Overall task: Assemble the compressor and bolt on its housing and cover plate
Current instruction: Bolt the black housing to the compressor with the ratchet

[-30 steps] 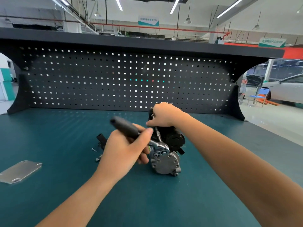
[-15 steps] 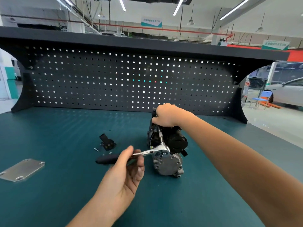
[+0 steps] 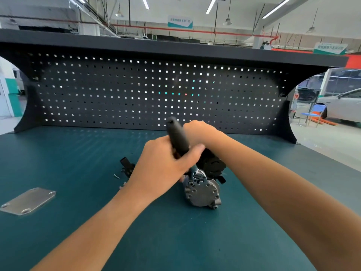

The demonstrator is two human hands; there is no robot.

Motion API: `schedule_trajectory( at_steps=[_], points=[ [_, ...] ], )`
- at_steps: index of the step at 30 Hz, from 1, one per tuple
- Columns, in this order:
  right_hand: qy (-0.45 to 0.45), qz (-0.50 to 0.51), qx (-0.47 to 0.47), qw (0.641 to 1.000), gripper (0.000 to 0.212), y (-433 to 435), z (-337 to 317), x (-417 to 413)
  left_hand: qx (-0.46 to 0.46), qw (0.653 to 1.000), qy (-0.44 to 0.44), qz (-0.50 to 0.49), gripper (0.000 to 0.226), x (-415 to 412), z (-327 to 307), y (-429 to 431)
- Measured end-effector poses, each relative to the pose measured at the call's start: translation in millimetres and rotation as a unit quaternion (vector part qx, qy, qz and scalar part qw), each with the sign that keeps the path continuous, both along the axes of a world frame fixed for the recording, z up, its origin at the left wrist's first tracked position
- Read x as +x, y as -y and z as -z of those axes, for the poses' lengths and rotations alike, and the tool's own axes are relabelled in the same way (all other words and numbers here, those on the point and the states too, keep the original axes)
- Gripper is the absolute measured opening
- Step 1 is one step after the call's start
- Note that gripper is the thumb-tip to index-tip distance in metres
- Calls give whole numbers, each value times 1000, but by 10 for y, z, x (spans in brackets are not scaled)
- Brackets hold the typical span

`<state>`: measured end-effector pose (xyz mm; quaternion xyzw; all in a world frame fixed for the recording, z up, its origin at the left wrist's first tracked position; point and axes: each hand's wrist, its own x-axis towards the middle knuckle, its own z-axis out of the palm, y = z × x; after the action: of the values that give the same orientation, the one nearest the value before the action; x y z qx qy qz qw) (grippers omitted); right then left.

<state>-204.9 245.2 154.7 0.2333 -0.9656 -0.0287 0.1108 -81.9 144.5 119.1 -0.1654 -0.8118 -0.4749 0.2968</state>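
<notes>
The compressor (image 3: 203,190) lies mid-bench (image 3: 78,231). The left hand (image 3: 164,169) wraps its fingers round the ratchet (image 3: 178,141), whose head is apparently on a housing bolt. The right hand (image 3: 201,132) curls over the compressor's far end, steadying it. Bolting the housing seems under way, so the next move is a firm swing of the handle. The cover plate (image 3: 29,200) lies well apart, to the left.

No legible text (signs (image 3: 180,21) blurred).

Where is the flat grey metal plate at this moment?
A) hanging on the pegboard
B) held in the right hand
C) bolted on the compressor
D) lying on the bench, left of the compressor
D: the metal plate lies flat on the bench, well to the left of the compressor and not touching it.
</notes>
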Motion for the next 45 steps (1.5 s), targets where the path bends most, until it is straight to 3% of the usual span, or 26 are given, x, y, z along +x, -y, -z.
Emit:
schedule_trajectory(
  at_steps=[2, 4, 7, 8, 9, 10, 12, 14, 16, 18, 21, 23, 25, 26, 27, 29, 30, 31, 32, 33, 35, 36, 39, 41, 43, 45],
  points=[
    [9, -4, 29, 1000, 37, -18, -16, -19, 124, 990, 63, 35, 29, 6, 139, 65],
    [22, -5, 40, 999, 42, -72, -51, -26, 296, 943, 133, 74, 25, 59, 339, 110],
    [43, -3, 22, 999, 44, -125, -93, -12, 564, 772, 259, 139, 35, 130, 582, 100],
    [47, 0, 20, 999, 44, -123, -99, -6, 606, 730, 279, 147, 40, 127, 622, 81],
    [48, 4, 20, 999, 44, -112, -95, -10, 619, 716, 287, 146, 43, 115, 641, 63],
    [44, 5, 22, 999, 44, -98, -86, -12, 604, 734, 278, 139, 41, 98, 641, 50],
    [33, 10, 20, 999, 48, -74, -57, -23, 478, 847, 211, 100, 33, 82, 553, 47],
    [18, 13, 5, 1000, 53, -60, -14, -33, 273, 954, 106, 64, 33, 71, 366, 59],
    [8, 17, -7, 1000, 49, -43, 16, -25, 95, 994, 35, 39, 36, 63, 138, 38],
    [8, 28, -30, 999, 31, -20, 10, -14, -25, 1000, -5, 10, 37, 44, -29, -33],
    [23, 21, -42, 999, 32, -3, -22, 21, -68, 997, -40, -17, 42, 17, -80, -84],
    [12, 7, -3, 1000, 28, 5, -10, 19, -10, 1000, -15, -13, 37, 9, 16, -30],
    [7, -2, 31, 999, 37, 8, -3, 14, 138, 989, 40, 21, 33, 67, 212, 34],
    [9, -2, 42, 999, 39, -4, -19, 9, 244, 966, 78, 35, 32, 99, 342, 57],
    [14, -7, 49, 999, 40, 4, -32, -3, 363, 921, 131, 50, 32, 127, 474, 67],
    [24, -7, 51, 998, 40, -3, -62, 6, 549, 796, 240, 89, 36, 154, 651, 75],
    [25, -5, 49, 998, 41, -9, -69, 7, 592, 752, 271, 101, 37, 142, 676, 72],
    [24, -3, 45, 999, 41, -15, -65, 6, 597, 743, 282, 106, 35, 123, 665, 73],
    [21, -1, 38, 999, 41, -19, -53, 1, 563, 776, 267, 101, 34, 100, 636, 83],
    [17, 1, 29, 999, 42, -20, -36, -4, 488, 838, 227, 86, 32, 84, 582, 92],
    [4, 1, 11, 1000, 48, -9, 2, 2, 269, 957, 100, 49, 30, 88, 390, 92],
    [-5, 3, 4, 1000, 49, 4, 24, 15, 164, 985, 43, 38, 30, 99, 283, 77],
    [-20, 20, -23, 999, 38, 28, 52, 32, -42, 999, -24, 1, 39, 86, 35, 5],
    [-12, 25, -38, 999, 31, 21, 40, 49, -83, 996, -40, -18, 47, 63, -7, -25],
    [-7, 10, -22, 1000, 24, 9, 36, 41, -41, 999, -31, -4, 36, 58, 61, 6],
    [-9, 0, -1, 1000, 32, -1, 38, 31, 90, 996, 9, 18, 28, 62, 230, 91]
  ],
)
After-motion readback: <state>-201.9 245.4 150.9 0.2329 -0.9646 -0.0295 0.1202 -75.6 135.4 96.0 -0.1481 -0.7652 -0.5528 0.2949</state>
